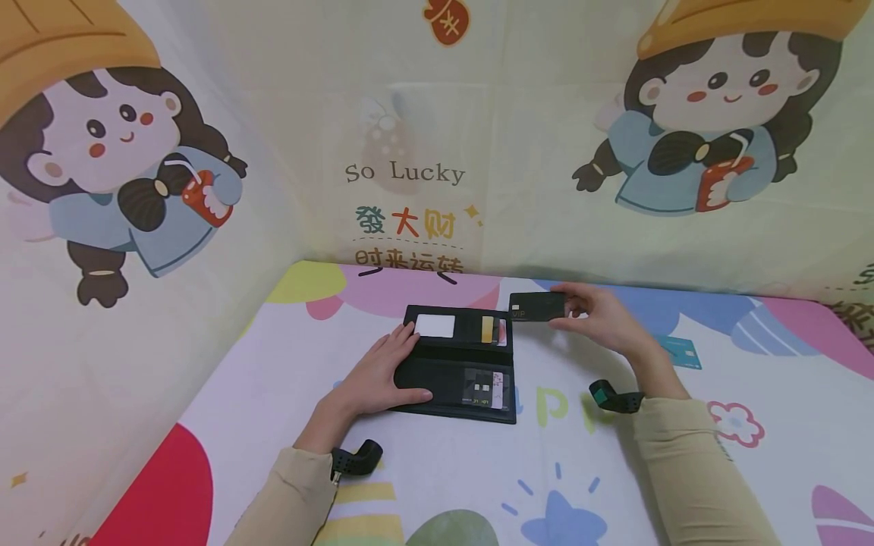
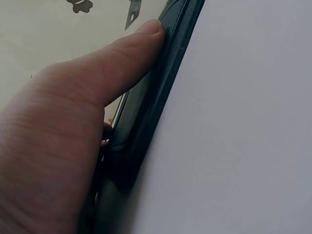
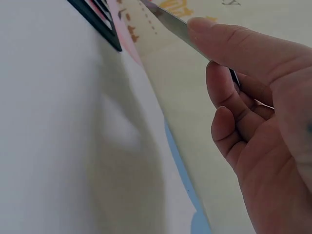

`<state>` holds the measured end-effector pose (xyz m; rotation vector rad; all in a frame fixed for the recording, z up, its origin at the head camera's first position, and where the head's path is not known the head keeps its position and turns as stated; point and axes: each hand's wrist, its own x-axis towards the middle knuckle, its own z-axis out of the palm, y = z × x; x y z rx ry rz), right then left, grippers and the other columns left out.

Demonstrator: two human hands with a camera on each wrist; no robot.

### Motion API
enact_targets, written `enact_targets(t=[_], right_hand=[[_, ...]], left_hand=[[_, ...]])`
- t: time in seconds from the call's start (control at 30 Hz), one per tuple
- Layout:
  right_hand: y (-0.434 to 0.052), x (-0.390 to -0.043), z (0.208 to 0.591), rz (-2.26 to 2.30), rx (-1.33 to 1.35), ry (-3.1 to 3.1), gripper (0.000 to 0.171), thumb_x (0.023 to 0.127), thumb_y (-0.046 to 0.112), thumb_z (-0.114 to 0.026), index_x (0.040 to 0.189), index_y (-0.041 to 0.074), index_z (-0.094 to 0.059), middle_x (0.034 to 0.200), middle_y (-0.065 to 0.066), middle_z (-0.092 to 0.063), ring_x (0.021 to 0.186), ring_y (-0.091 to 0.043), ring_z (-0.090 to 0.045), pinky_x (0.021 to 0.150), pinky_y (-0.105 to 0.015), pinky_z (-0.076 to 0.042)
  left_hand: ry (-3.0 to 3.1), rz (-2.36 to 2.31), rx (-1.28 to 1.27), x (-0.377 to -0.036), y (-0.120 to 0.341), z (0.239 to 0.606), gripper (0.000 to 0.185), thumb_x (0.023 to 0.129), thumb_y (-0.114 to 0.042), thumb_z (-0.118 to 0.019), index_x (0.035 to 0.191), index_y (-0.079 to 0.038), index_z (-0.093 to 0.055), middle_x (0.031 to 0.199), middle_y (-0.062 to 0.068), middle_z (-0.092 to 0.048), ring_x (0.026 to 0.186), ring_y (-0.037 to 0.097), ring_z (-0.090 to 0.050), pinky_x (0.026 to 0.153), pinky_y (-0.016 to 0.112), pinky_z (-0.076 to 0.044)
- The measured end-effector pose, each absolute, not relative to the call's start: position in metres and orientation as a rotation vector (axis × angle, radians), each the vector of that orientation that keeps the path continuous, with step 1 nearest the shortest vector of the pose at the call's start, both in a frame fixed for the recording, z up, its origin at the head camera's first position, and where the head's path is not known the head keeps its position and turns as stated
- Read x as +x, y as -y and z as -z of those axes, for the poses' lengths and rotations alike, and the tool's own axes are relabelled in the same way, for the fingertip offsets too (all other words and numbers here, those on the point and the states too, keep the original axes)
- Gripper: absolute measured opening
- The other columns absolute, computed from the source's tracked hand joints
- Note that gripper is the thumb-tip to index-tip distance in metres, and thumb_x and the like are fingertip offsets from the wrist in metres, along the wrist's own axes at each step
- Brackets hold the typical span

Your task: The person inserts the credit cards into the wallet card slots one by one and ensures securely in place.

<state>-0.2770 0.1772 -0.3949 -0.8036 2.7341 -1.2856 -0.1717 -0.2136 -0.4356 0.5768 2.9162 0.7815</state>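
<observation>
The left hand (image 1: 379,377) lies flat on the open black wallet (image 1: 459,362), fingers straight and thumb along its near edge, pinning it to the tabletop (image 1: 437,470); that grip should stay firm so the wallet cannot slide. At two o'clock from the wallet, the right hand (image 1: 604,318) pinches a dark card (image 1: 537,306) between thumb and fingers, just off the wallet's far right corner. I judge the card wants holding level and square to a slot. A teal card (image 1: 679,352) lies at three o'clock.

Occlusions, head view
Teal card (image 1: 679,351) was half behind the right hand (image 1: 604,318); wallet (image 1: 457,364) card print was unreadable.
</observation>
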Motion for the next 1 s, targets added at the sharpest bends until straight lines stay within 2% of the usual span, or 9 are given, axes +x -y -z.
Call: enact_targets(t=[0.33,0.63,0.77,1.0], right_hand=[[-0.162,-0.275,0.400,1.278,-0.851,-2.715,0.058,0.086,0.012,-0.083,0.135,-0.004,-0.057,0.089,-0.008,-0.062,0.078,-0.023,-0.056,0.059,-0.025,-0.041],[-0.150,-0.276,0.407,1.264,-0.870,-2.686,0.057,0.086,0.011,-0.082,0.135,-0.005,-0.057,0.091,-0.008,-0.061,0.081,-0.024,-0.055,0.067,-0.031,-0.043],[-0.143,-0.277,0.409,1.272,-0.885,-2.685,0.056,0.084,0.007,-0.083,0.133,-0.005,-0.059,0.087,-0.006,-0.060,0.079,-0.024,-0.055,0.066,-0.030,-0.044],[-0.135,-0.276,0.410,1.273,-0.887,-2.671,0.056,0.083,0.009,-0.084,0.132,-0.004,-0.059,0.087,-0.006,-0.059,0.080,-0.024,-0.054,0.067,-0.029,-0.043]], left_hand=[[-2.919,-0.780,0.582,-0.172,0.214,0.437,0.107,0.080,-0.066,-0.071,0.159,-0.007,-0.029,0.168,0.005,-0.013,0.154,0.022,-0.007,0.123,0.045,-0.005],[-2.917,-0.778,0.574,-0.173,0.214,0.437,0.108,0.080,-0.066,-0.070,0.160,-0.008,-0.028,0.168,0.005,-0.013,0.154,0.022,-0.007,0.123,0.047,-0.007],[-2.918,-0.778,0.567,-0.173,0.213,0.437,0.108,0.080,-0.066,-0.070,0.160,-0.008,-0.028,0.168,0.005,-0.013,0.154,0.023,-0.007,0.123,0.049,-0.008],[-2.919,-0.776,0.569,-0.173,0.214,0.437,0.107,0.080,-0.066,-0.070,0.160,-0.008,-0.028,0.168,0.005,-0.013,0.154,0.023,-0.007,0.123,0.049,-0.008]])
